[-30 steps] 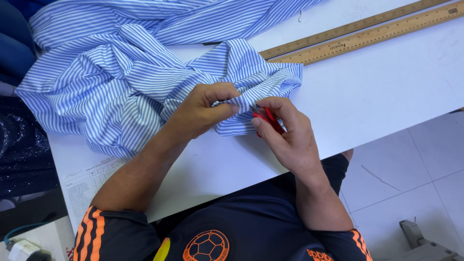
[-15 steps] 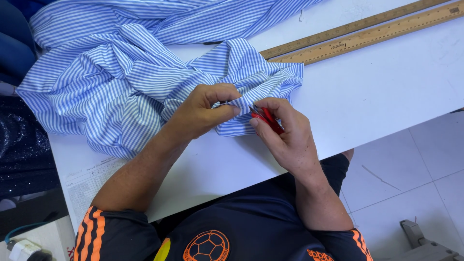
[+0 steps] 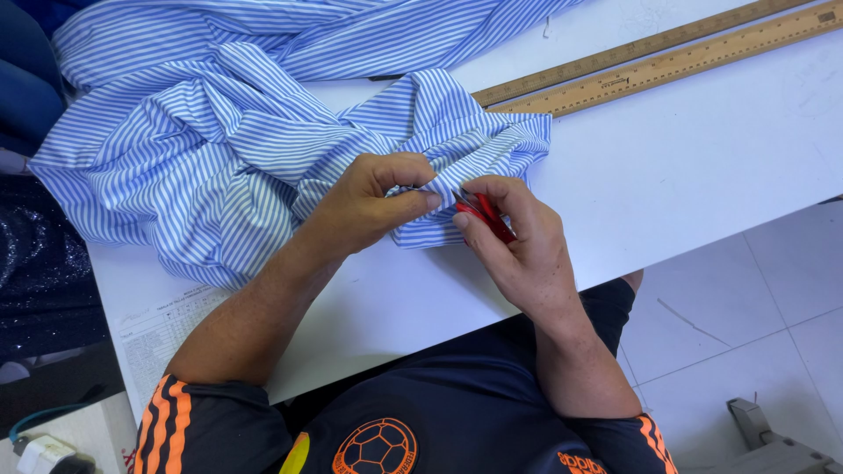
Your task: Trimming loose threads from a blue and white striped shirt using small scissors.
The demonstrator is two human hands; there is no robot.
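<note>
A blue and white striped garment [image 3: 237, 132] lies crumpled over the left and middle of a white table [image 3: 702, 167]. My left hand [image 3: 373, 206] pinches a fold of the striped cloth near the table's front edge. Just to its right, my right hand [image 3: 518, 246] grips a small red cutting tool [image 3: 486, 215], whose tip touches the cloth right at my left fingertips. The tool's blades are hidden by my fingers.
Two long wooden rulers [image 3: 667, 61] lie side by side at the back right of the table. A printed paper sheet [image 3: 162, 329] sits at the table's front left. Dark sparkly fabric [image 3: 35, 272] hangs at the left. Tiled floor [image 3: 755, 325] shows at the right.
My hands stay in nearly the same place; the left fingers have shifted slightly on the fold of cloth.
</note>
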